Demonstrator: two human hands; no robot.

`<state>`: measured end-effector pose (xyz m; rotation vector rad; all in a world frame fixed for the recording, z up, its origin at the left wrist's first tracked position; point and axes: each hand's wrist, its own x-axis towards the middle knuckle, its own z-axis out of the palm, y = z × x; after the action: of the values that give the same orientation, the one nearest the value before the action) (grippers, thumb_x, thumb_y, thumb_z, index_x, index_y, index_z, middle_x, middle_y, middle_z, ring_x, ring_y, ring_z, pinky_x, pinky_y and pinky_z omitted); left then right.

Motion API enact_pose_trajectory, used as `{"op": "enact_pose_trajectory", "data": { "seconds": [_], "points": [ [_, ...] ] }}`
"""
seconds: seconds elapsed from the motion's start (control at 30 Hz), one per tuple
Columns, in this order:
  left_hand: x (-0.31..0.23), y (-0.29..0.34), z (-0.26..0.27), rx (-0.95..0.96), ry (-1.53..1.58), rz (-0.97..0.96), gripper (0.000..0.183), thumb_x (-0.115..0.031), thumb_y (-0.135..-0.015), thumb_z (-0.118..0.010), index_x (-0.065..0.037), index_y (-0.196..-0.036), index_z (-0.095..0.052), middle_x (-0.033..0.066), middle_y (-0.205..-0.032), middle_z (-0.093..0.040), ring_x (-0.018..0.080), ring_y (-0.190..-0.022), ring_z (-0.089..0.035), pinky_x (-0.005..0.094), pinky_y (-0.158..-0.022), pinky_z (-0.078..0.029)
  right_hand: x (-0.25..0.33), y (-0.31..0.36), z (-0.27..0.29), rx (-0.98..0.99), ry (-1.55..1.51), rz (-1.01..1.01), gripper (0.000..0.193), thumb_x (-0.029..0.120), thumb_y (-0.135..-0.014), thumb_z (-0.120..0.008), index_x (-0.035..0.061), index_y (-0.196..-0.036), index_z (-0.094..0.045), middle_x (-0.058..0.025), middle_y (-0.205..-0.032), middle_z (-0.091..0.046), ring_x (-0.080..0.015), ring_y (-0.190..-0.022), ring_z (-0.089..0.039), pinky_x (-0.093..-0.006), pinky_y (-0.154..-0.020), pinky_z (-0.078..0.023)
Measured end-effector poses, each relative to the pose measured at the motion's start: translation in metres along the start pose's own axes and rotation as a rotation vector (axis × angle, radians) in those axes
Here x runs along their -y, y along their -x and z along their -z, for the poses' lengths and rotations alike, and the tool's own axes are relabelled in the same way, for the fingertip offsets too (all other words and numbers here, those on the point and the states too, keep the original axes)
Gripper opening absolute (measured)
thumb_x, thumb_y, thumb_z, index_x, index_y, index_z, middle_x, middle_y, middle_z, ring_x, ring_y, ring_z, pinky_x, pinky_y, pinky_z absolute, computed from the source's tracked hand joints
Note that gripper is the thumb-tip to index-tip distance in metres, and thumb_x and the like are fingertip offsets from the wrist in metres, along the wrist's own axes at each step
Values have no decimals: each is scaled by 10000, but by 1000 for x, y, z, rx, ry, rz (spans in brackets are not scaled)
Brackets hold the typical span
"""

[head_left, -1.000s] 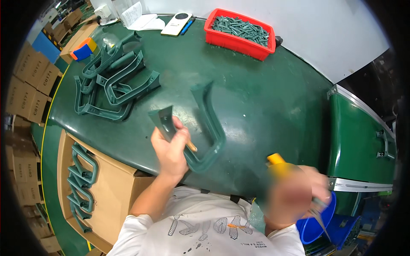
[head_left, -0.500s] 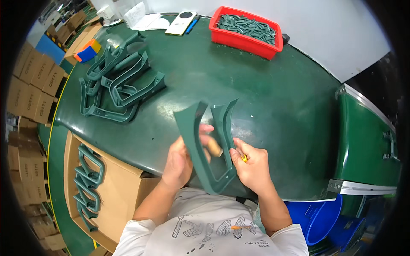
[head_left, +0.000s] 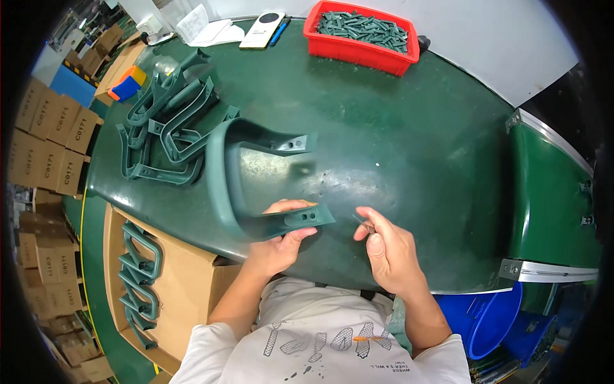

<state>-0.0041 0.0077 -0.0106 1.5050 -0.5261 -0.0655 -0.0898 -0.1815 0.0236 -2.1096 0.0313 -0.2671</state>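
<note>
A green plastic U-shaped handle [head_left: 219, 176] is gripped near one end by my left hand [head_left: 276, 251], fingers behind and thumb in front. Its curved side points left, and the two ends with holes point right. To the right of the nearer end, apart from it, my right hand [head_left: 394, 257] is closed around a small thin-bladed tool [head_left: 363, 223]. Only a narrow metallic tip shows between its fingers; the rest is hidden in the palm.
More green handles [head_left: 182, 169] lie piled at the table's left. Several others rest in an open cardboard box [head_left: 185, 281] at near left. A red bin [head_left: 358, 56] of small green pieces stands at the back, beside a phone [head_left: 262, 31]. Blue bins [head_left: 470, 320] stand below right.
The handle has turned so its ends point right instead of away from me, and my left hand now grips one end. My right hand has let go of the handle and moved slightly right.
</note>
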Motion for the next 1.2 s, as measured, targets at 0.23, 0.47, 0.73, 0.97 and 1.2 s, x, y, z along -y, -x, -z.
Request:
{"op": "enact_pose_trajectory", "data": {
  "seconds": [0.23,0.47,0.73,0.97,1.2],
  "points": [
    [-7,2,9,173,48,-5,295,-111,-778,-729,9,-987,-559,123,-920,-659,217,-802,-602,321,-726,-477,2,-1,-4,-26,296,226,196,207,-773,-699,21,-821,-659,-65,-633,-535,-218,-561,-550,-336,-471,-425],
    [-13,-4,8,228,-87,-148,319,-181,-759,-752,26,-931,-582,137,-832,-666,198,-703,-602,300,-629,-473,-2,-1,-4,-38,315,272,193,186,-761,-715,3,-789,-662,-62,-585,-525,-205,-501,-518,-319,-445,-401],
    [-9,6,10,287,128,42,333,-156,-777,-740,1,-1000,-550,129,-880,-651,228,-805,-617,319,-685,-489,-3,-3,-4,-73,275,249,175,168,-772,-704,-2,-775,-662,-65,-541,-501,-204,-458,-492,-319,-425,-384],
    [5,3,11,182,462,-3,381,-207,-766,-760,-11,-976,-509,152,-832,-643,227,-776,-630,327,-651,-501,2,4,-1,27,-53,168,135,150,-799,-682,21,-765,-664,-63,-538,-483,-195,-452,-461,-302,-424,-366],
    [8,3,7,139,481,-11,430,-298,-741,-780,-46,-957,-507,136,-760,-632,201,-687,-611,330,-624,-525,4,5,-6,58,-137,172,138,155,-804,-683,25,-760,-666,-67,-536,-469,-190,-446,-443,-304,-420,-353]
  ]
}}
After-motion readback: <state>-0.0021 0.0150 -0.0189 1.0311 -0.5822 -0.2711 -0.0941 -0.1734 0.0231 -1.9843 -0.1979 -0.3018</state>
